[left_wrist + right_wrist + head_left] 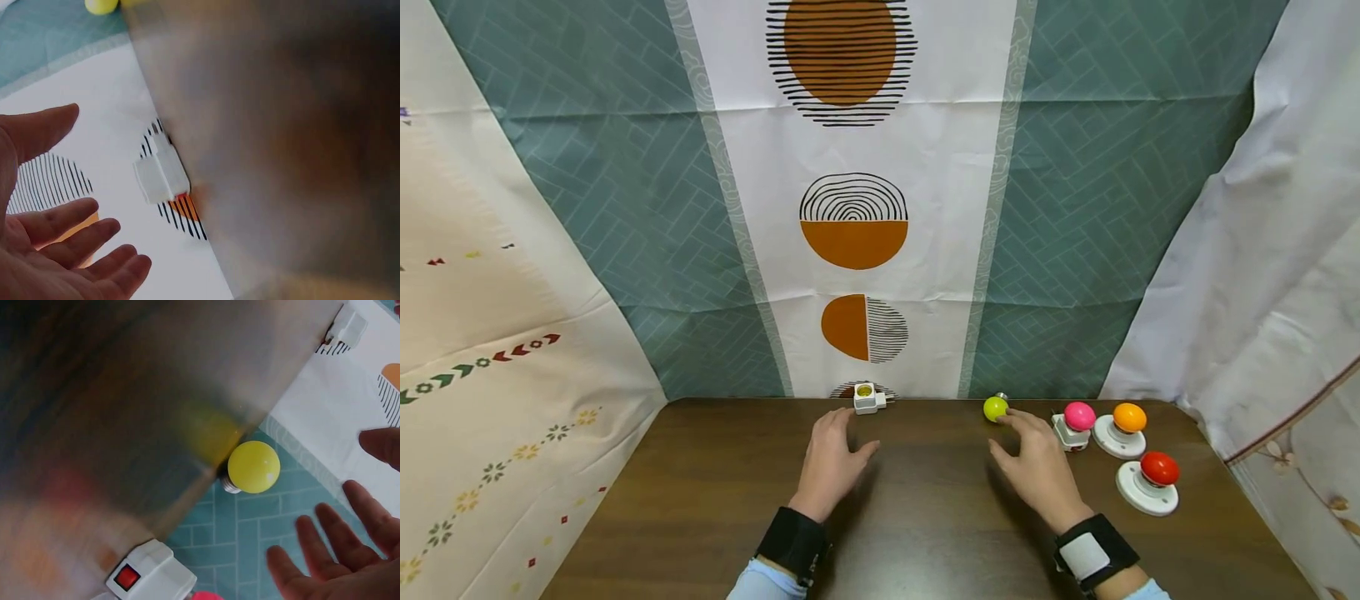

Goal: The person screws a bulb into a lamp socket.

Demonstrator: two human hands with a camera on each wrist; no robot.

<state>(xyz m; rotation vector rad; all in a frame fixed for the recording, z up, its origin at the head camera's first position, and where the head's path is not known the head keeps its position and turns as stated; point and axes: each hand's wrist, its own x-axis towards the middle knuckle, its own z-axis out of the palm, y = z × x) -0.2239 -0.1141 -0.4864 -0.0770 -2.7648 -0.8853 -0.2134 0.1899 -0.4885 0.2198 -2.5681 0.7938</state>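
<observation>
A white plug-in bulb socket (869,402) with prongs on its side lies at the back edge of the table, its round opening facing up. Just in front of it is my left hand (833,462), fingers spread and holding nothing; the left wrist view shows a gap between the fingers and the socket (161,175). Farther right, a yellow-green round bulb (995,408) lies on its side with its metal screw base showing. My right hand (1037,468) reaches beside it with loose fingers, apart from the bulb (254,467) in the right wrist view.
Right of my right hand, a pink bulb (1079,416) sits in a white socket with a red switch (127,577). An orange bulb (1129,417) and a red bulb (1160,468) stand in round white holders. A patterned cloth (880,275) hangs behind the brown table (925,517).
</observation>
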